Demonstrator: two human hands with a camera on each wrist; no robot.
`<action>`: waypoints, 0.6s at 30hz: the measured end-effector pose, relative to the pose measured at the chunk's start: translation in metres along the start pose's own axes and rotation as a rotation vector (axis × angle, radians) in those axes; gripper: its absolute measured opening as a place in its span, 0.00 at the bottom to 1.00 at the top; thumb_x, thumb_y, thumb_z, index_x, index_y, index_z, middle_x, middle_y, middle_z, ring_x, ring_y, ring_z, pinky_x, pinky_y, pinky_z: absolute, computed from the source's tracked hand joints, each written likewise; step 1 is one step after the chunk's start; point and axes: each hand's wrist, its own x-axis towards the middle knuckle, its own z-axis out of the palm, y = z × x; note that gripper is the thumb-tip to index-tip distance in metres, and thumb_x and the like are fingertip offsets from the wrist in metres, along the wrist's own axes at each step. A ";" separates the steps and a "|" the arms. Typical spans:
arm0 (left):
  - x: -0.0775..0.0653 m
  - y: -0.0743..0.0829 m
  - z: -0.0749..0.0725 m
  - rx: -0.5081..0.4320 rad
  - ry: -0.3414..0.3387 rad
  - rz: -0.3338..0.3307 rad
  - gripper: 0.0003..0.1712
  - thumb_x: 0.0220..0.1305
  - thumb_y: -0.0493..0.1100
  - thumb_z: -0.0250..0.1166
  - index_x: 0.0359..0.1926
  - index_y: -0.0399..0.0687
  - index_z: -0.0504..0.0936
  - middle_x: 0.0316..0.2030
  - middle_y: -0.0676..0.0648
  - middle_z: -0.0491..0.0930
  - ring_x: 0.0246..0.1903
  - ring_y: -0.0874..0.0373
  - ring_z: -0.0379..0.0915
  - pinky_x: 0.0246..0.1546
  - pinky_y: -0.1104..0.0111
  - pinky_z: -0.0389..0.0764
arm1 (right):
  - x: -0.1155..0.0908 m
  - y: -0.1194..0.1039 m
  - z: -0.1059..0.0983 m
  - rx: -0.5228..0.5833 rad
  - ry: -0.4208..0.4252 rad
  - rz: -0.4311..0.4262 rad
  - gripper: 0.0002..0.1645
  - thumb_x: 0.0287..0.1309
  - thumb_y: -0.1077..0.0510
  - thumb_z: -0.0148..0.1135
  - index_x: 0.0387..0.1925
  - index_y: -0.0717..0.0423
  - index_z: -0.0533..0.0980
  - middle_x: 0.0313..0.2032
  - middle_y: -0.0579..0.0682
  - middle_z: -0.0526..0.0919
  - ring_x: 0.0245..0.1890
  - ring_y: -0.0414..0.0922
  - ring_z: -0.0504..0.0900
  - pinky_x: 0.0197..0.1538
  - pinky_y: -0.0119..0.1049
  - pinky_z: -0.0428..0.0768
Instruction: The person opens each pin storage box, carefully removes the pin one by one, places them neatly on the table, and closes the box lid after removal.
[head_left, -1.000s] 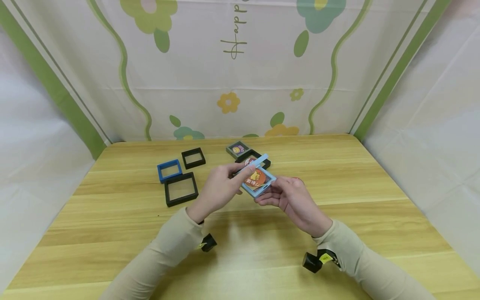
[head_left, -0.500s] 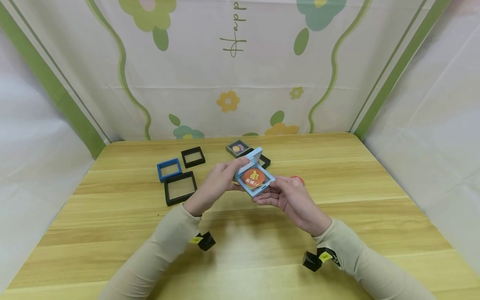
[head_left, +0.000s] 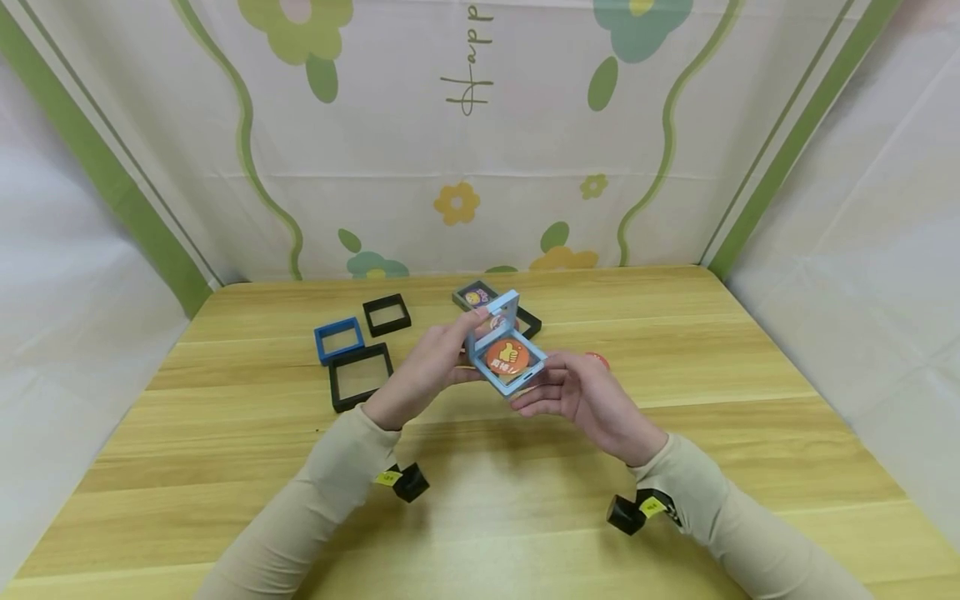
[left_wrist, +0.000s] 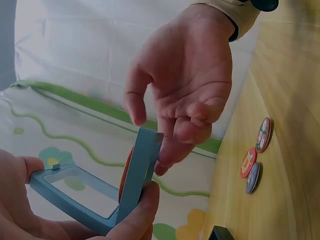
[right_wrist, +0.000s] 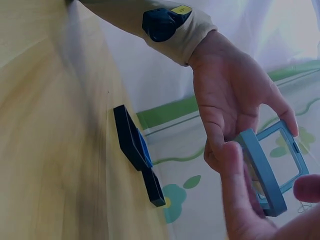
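My left hand (head_left: pixel 427 362) grips a light-blue display case (head_left: pixel 504 386) above the table, its fingers on the lid and on the hinge side. The case's clear-windowed lid (left_wrist: pixel 75 195) stands raised, and an orange-red badge (head_left: pixel 507 357) with a yellow thumbs-up lies in the base. At the case's right corner is my right hand (head_left: pixel 592 404), fingers loosely bent. In the left wrist view its fingertips lie against or close to the base's underside; its thumb is apart from the case.
Farther back are a grey frame (head_left: pixel 462 302) with a purple badge and a partly hidden black frame (head_left: pixel 531 324). Left of the hands lie a blue frame (head_left: pixel 322 348) and two black frames, the larger one (head_left: pixel 342 401) nearest. Three round badges (left_wrist: pixel 248 162) rest on the right.
My left hand has swung the case's lid further up, so the badge inside shows fully. My right thumb has come off the case's corner.
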 end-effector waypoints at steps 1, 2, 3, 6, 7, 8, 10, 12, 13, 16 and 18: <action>0.000 0.000 0.000 -0.005 0.003 -0.005 0.35 0.72 0.65 0.50 0.61 0.40 0.77 0.51 0.42 0.80 0.50 0.47 0.77 0.48 0.59 0.79 | 0.000 -0.001 -0.001 -0.030 0.017 -0.011 0.26 0.75 0.54 0.41 0.54 0.75 0.72 0.44 0.69 0.81 0.42 0.61 0.83 0.48 0.54 0.80; 0.000 0.000 0.001 -0.007 0.007 -0.009 0.35 0.72 0.64 0.50 0.60 0.40 0.77 0.51 0.41 0.80 0.49 0.47 0.78 0.48 0.59 0.80 | 0.000 -0.001 -0.001 -0.063 0.044 -0.021 0.26 0.75 0.53 0.43 0.54 0.74 0.72 0.45 0.69 0.81 0.42 0.61 0.83 0.46 0.54 0.80; 0.000 0.000 0.001 -0.009 0.013 -0.014 0.35 0.72 0.64 0.50 0.60 0.39 0.77 0.51 0.41 0.80 0.49 0.47 0.78 0.47 0.59 0.80 | 0.000 -0.002 -0.002 -0.103 0.079 -0.031 0.27 0.75 0.51 0.45 0.55 0.73 0.71 0.45 0.68 0.81 0.42 0.61 0.83 0.44 0.53 0.81; 0.000 0.000 0.002 -0.011 0.028 -0.029 0.35 0.72 0.64 0.51 0.60 0.38 0.76 0.51 0.40 0.79 0.49 0.47 0.78 0.47 0.59 0.80 | 0.001 -0.006 -0.004 -0.225 0.204 -0.064 0.27 0.73 0.48 0.52 0.58 0.68 0.68 0.49 0.64 0.78 0.43 0.59 0.82 0.40 0.49 0.83; 0.000 0.000 0.002 -0.011 0.034 -0.034 0.35 0.72 0.64 0.51 0.60 0.38 0.75 0.51 0.40 0.79 0.49 0.47 0.78 0.47 0.59 0.80 | 0.002 -0.007 -0.004 -0.265 0.245 -0.077 0.28 0.71 0.48 0.55 0.59 0.66 0.67 0.50 0.63 0.76 0.43 0.58 0.81 0.39 0.47 0.83; 0.000 0.000 0.003 -0.010 0.038 -0.037 0.35 0.72 0.64 0.51 0.60 0.38 0.75 0.51 0.40 0.79 0.49 0.47 0.78 0.46 0.59 0.80 | 0.002 -0.008 -0.004 -0.311 0.283 -0.095 0.28 0.70 0.47 0.57 0.59 0.64 0.66 0.51 0.62 0.75 0.43 0.56 0.80 0.39 0.45 0.83; 0.000 -0.001 0.004 -0.008 0.039 -0.038 0.35 0.72 0.64 0.51 0.59 0.37 0.75 0.52 0.39 0.78 0.49 0.47 0.78 0.47 0.59 0.80 | 0.001 -0.010 -0.005 -0.423 0.336 -0.150 0.29 0.68 0.48 0.60 0.60 0.62 0.66 0.53 0.59 0.73 0.45 0.53 0.78 0.41 0.42 0.82; -0.001 -0.001 0.005 -0.001 0.042 -0.039 0.36 0.71 0.65 0.51 0.59 0.37 0.75 0.52 0.39 0.79 0.48 0.48 0.78 0.46 0.59 0.80 | 0.001 -0.011 -0.005 -0.549 0.366 -0.214 0.28 0.65 0.48 0.64 0.58 0.60 0.69 0.53 0.55 0.73 0.46 0.51 0.77 0.41 0.41 0.81; 0.000 -0.002 0.006 0.003 0.040 -0.037 0.36 0.71 0.65 0.52 0.58 0.37 0.76 0.51 0.39 0.79 0.48 0.48 0.78 0.46 0.59 0.80 | 0.001 -0.011 -0.004 -0.615 0.374 -0.248 0.28 0.64 0.47 0.66 0.57 0.58 0.71 0.53 0.53 0.74 0.47 0.49 0.77 0.42 0.41 0.80; 0.000 -0.003 0.008 0.006 0.030 -0.031 0.37 0.70 0.66 0.53 0.58 0.36 0.76 0.51 0.40 0.79 0.48 0.48 0.79 0.46 0.59 0.80 | -0.001 -0.009 -0.002 -0.768 0.354 -0.338 0.25 0.60 0.48 0.69 0.53 0.56 0.76 0.51 0.49 0.76 0.47 0.47 0.76 0.43 0.42 0.79; 0.000 -0.005 0.010 0.005 0.024 -0.028 0.38 0.69 0.66 0.53 0.58 0.36 0.77 0.51 0.41 0.79 0.49 0.48 0.79 0.46 0.58 0.80 | -0.001 -0.007 0.001 -0.819 0.316 -0.382 0.23 0.60 0.49 0.70 0.52 0.55 0.78 0.50 0.50 0.77 0.47 0.47 0.78 0.42 0.43 0.81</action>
